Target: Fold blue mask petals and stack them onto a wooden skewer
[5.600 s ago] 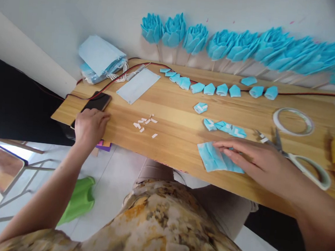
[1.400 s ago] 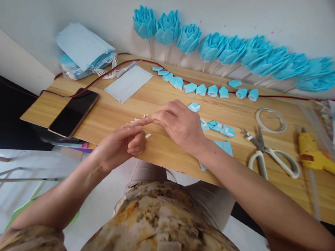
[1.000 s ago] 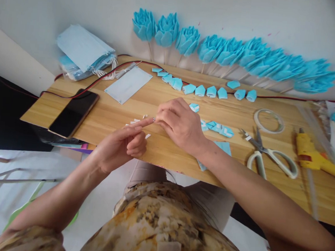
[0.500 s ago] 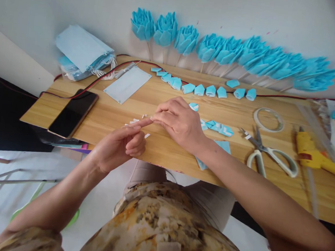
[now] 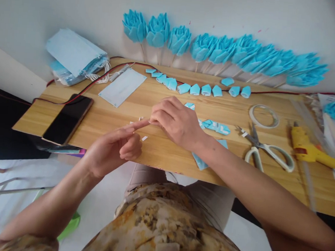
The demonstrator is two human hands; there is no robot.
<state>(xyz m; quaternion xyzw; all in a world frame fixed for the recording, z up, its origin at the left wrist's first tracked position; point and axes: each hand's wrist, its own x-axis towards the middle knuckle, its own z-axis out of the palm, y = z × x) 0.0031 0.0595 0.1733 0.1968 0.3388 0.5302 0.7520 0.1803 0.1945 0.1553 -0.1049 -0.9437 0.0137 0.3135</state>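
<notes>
My left hand (image 5: 112, 148) hovers over the front edge of the wooden table (image 5: 110, 111), index finger stretched out and the other fingers curled in. My right hand (image 5: 176, 120) pinches at the tip of that index finger; whatever sits between the fingertips is too small to name. Small white tape bits (image 5: 144, 138) lie on the wood just under both hands. Folded blue pieces with white tape (image 5: 218, 126) lie right of my right hand. A flat blue piece (image 5: 198, 161) shows under my right forearm.
A black phone (image 5: 68, 118) lies front left, with a flat mask (image 5: 122, 87) and a mask stack (image 5: 74, 56) behind it. Blue petals (image 5: 206, 90) run along the back beneath several paper flowers (image 5: 220, 48). On the right are a tape roll (image 5: 263, 115), scissors (image 5: 267, 150) and a yellow glue gun (image 5: 310, 150).
Earlier my left hand rested on the phone and my right on the flat blue piece. Both then met over the tape bits and have stayed there, hardly moving in the last second.
</notes>
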